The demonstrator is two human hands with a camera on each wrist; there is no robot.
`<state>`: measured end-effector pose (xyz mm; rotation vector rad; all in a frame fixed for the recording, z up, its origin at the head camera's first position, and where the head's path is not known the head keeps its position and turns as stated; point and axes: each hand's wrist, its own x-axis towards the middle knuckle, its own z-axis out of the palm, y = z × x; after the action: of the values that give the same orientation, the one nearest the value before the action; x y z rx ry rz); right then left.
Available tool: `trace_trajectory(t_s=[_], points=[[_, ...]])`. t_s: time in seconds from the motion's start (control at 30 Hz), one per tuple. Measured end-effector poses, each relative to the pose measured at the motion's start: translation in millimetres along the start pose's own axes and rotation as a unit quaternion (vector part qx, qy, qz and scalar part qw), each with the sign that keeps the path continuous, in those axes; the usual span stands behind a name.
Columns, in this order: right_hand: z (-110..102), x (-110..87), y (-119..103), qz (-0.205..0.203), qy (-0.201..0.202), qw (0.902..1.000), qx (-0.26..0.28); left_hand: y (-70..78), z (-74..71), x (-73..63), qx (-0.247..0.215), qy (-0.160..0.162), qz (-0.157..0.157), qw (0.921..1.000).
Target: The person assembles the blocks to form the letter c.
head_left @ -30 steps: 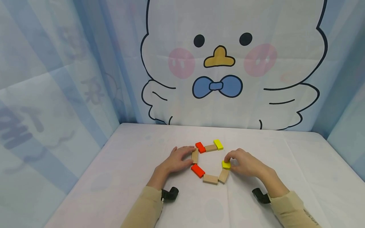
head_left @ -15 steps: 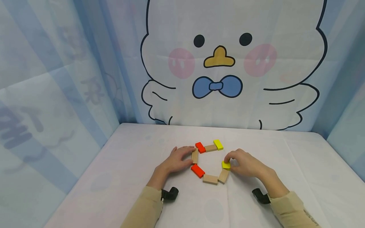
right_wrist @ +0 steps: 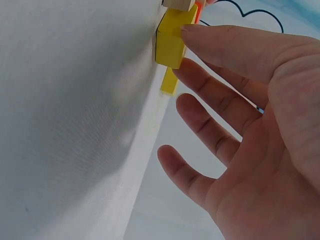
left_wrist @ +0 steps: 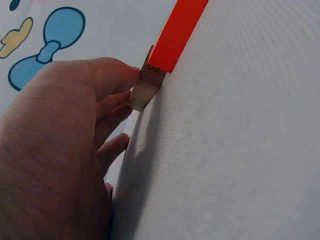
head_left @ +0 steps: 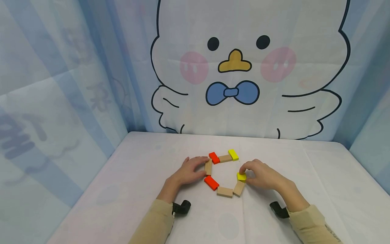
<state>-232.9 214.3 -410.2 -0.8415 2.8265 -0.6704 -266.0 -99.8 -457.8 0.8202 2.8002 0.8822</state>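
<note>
Rectangular blocks lie end to end in a broken ring on the table, seen in the head view. On the left side my left hand (head_left: 191,170) holds a plain wooden block (head_left: 208,167) between thumb and fingers; the left wrist view shows the thumb against this wooden block (left_wrist: 144,91). My right hand (head_left: 262,174) pinches a yellow block (head_left: 241,177) at the ring's right, thumb on its near side in the right wrist view, the other fingers spread. That yellow block touches a wooden block (head_left: 239,188). A red block (head_left: 211,183) meets the near end of the left wooden block.
Another wooden block (head_left: 224,192) forms the near side. At the back lie a red block (head_left: 214,158), a wooden block (head_left: 225,158) and a yellow block (head_left: 233,155), with a gap before the held yellow one. A printed curtain (head_left: 231,115) stands behind the white table (head_left: 152,152).
</note>
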Motion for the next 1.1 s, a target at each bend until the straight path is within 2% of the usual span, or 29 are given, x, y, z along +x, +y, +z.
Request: trace_trajectory(t_s=[0.6,1.1], points=[[-11.2,9.5,1.6,-0.006,0.013,0.9999,0.003,-1.3,0.4,-0.1,-0.001,0.001,0.001,1.0000],[-16.7,28.7,-4.3,-0.016,0.014,0.9998,0.005,-2.3,1.4,1.1,0.004,0.002,-0.002,1.0000]])
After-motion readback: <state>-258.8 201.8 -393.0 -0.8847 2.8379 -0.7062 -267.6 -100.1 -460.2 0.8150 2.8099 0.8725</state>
